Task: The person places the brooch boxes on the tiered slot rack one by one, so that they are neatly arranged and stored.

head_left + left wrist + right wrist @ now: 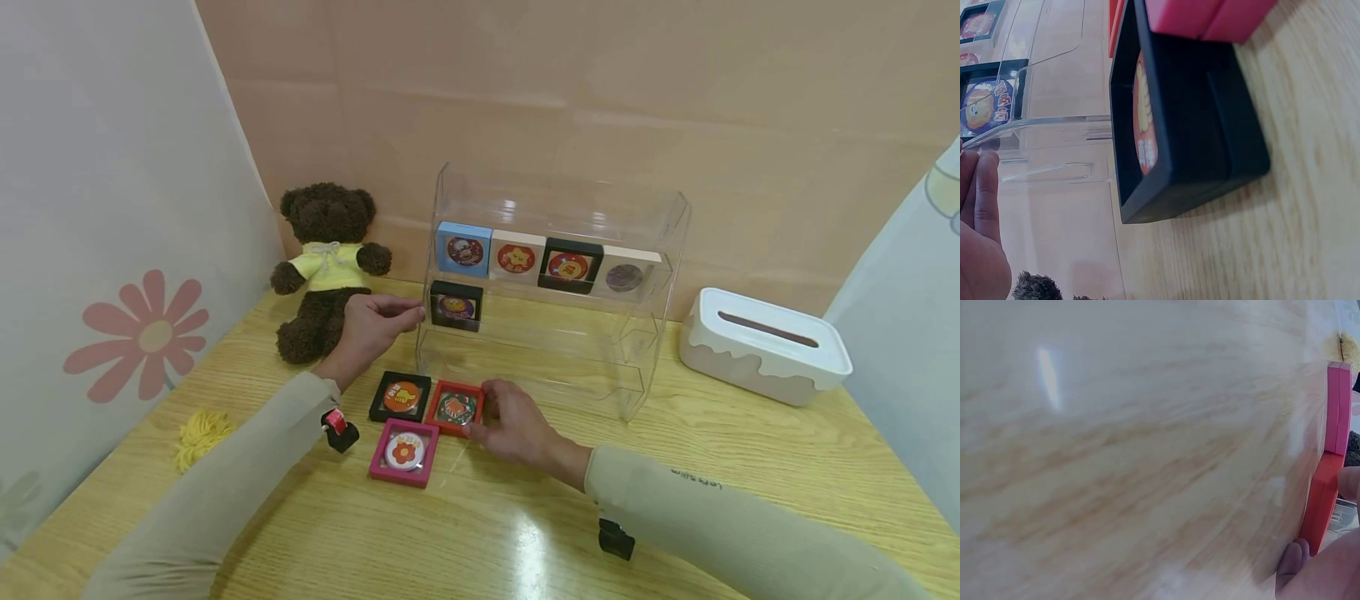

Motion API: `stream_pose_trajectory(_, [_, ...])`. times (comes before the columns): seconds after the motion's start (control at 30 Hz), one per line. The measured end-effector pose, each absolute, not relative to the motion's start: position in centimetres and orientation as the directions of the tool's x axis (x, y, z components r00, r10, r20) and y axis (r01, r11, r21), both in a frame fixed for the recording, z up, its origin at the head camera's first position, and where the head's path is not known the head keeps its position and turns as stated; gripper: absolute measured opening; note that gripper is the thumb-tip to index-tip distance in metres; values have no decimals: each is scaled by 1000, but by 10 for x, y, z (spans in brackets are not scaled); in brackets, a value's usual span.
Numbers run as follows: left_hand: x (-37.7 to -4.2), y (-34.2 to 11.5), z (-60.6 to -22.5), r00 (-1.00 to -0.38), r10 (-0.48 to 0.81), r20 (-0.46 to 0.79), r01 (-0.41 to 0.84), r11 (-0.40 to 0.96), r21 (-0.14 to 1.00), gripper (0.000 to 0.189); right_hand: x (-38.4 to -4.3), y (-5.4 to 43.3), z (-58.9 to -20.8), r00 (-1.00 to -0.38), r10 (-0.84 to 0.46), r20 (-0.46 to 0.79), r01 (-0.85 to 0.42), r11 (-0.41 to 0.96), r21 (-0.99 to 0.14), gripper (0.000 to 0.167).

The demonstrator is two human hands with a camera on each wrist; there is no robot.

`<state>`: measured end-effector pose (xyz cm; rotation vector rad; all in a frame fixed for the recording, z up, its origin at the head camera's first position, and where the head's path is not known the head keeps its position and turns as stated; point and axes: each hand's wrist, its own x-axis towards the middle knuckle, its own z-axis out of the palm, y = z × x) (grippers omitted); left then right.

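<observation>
My left hand (378, 325) is at the left side panel of a clear acrylic rack (555, 346); its fingers (986, 194) look straight and touch the panel edge. Just inside that panel, a black display frame with a purple badge (456, 307) stands on the lower tier. On the table, my right hand (517, 423) grips the right side of a red display frame (456, 408), thumb near its lower corner and fingers near the upper one. Beside the red frame lie a black frame with an orange badge (401, 397) and a pink frame (405, 452).
Several framed badges, including a blue frame (463, 248), line the rack's upper tier. A brown teddy bear (330, 267) sits left of the rack, and a white tissue box (765, 346) stands to the right. Yellow yarn (202, 437) lies near the left forearm.
</observation>
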<state>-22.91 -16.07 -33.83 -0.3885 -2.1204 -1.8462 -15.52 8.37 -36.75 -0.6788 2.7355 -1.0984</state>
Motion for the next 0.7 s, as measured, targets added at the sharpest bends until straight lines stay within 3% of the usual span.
stream_pose_trajectory(0.7, [-226, -159, -337, -920, -4, 392, 387, 148, 910, 22, -153, 83, -363, -908, -418, 5, -313, 673, -670, 58])
